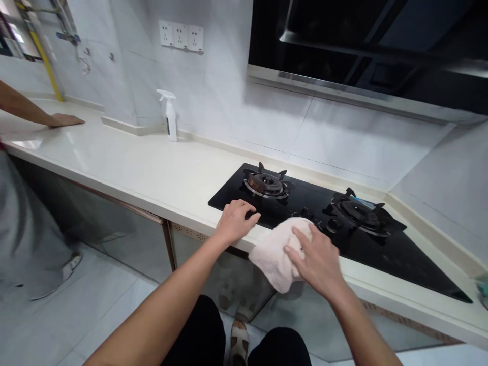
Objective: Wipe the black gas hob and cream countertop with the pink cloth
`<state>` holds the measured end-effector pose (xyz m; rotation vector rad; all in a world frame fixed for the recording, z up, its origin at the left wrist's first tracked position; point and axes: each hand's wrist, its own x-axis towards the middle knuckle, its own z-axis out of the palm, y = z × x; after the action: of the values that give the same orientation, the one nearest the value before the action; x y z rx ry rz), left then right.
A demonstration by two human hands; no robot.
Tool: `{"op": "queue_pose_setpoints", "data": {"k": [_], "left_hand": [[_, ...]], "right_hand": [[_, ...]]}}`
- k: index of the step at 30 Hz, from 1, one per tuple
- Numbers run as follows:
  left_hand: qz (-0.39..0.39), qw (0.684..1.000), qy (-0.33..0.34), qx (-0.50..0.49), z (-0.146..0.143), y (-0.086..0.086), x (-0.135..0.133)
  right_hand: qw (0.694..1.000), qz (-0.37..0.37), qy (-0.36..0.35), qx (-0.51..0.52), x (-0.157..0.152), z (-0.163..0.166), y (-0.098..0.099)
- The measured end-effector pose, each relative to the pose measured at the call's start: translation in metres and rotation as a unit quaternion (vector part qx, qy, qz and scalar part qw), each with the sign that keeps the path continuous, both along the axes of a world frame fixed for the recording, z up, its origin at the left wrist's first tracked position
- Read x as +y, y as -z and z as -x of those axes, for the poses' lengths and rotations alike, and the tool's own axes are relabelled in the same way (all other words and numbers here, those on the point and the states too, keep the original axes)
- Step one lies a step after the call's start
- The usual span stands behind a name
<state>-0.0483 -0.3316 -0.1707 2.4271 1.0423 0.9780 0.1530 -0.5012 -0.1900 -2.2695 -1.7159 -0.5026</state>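
White cloth is located at the front edge of the desk, in front of the cooktop. Its upper part overlaps the cooktop's front edge; its lower corner hangs past the desk's front edge.

Right grip: clamped on the cloth, thumb and fingers bent over the fabric. Left grip: thumb and forefinger apart, nothing held, fingertips at the cooktop's front edge, toward its front left corner. Contact with the surface cannot be determined. A gap separates the left grip from the cloth.

Control knobs stand just behind the cloth. The left burner is behind the left grip; the right burner is near the desk's back right corner. Both have raised supports that limit lateral travel.

From the cooktop's left edge, a broad span of desk extends toward a spray bottle, upright near the back edge. Farther left, another person's hand rests flat on the desk. A range hood overhangs the cooktop side, well above both hands. A narrow strip of desk borders the cooktop along its front edge.
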Motion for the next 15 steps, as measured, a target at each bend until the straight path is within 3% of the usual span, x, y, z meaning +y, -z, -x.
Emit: {"op": "queue_pose_setpoints", "data": {"k": [5,10,15], "left_hand": [[0.016,0.998,0.049,0.043,0.003,-0.005,0.008],[0.008,0.988,0.086,0.129,0.002,-0.003,0.007],[-0.016,0.993,-0.013,0.118,0.001,0.002,-0.016]], "right_hand": [[0.987,-0.042,-0.148,0.041,0.042,0.037,-0.005],[0.962,-0.046,-0.224,0.152,0.047,0.025,-0.005],[0.919,-0.064,-0.297,0.249,0.047,-0.002,0.001]]}}
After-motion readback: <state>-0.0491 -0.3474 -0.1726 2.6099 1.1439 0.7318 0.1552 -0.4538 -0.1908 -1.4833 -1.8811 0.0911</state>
